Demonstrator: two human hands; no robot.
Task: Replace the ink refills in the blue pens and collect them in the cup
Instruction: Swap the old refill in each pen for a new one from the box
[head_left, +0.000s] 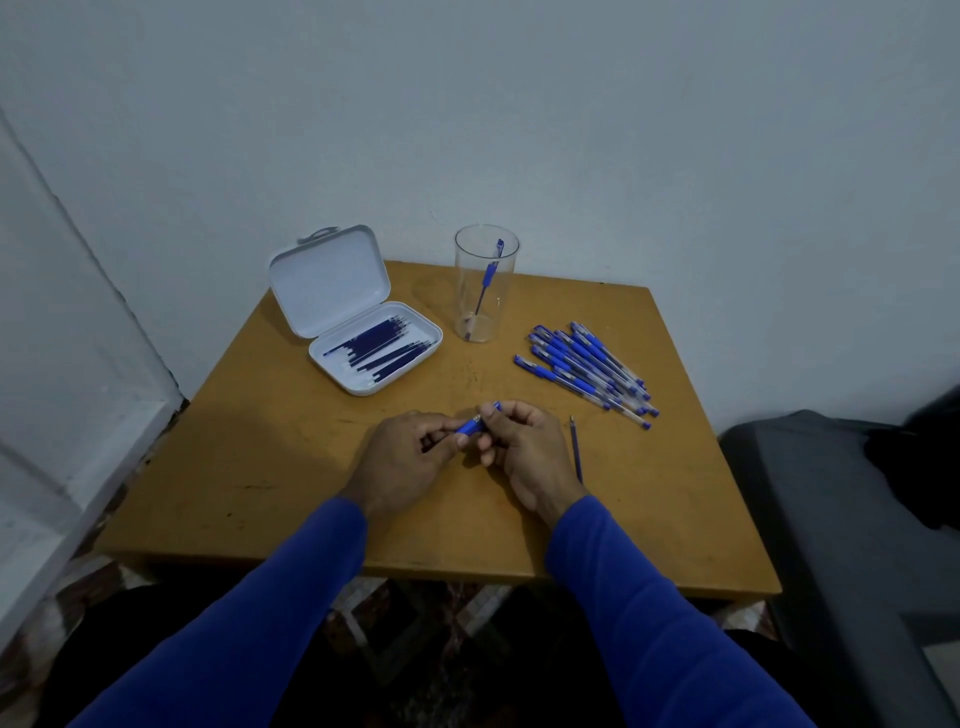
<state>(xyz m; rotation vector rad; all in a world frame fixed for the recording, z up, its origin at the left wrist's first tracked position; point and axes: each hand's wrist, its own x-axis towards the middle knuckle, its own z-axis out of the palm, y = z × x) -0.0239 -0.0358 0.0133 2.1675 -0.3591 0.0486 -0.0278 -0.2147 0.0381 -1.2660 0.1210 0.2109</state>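
Both my hands hold one blue pen (474, 426) just above the middle of the wooden table (270, 467). My left hand (402, 457) grips its left part and my right hand (524, 447) pinches its right end. A single thin refill (576, 451) lies on the table just right of my right hand. A clear plastic cup (485, 317) stands at the back with one blue pen (488, 275) leaning inside. A pile of several blue pens (587, 371) lies at the right. An open white case (410, 364) at the left holds several dark refills (379, 345).
The table stands against a pale wall, with a white door frame (78, 415) to its left. A dark grey seat (841, 519) sits close beside the table's right edge. Patterned floor shows below the front edge.
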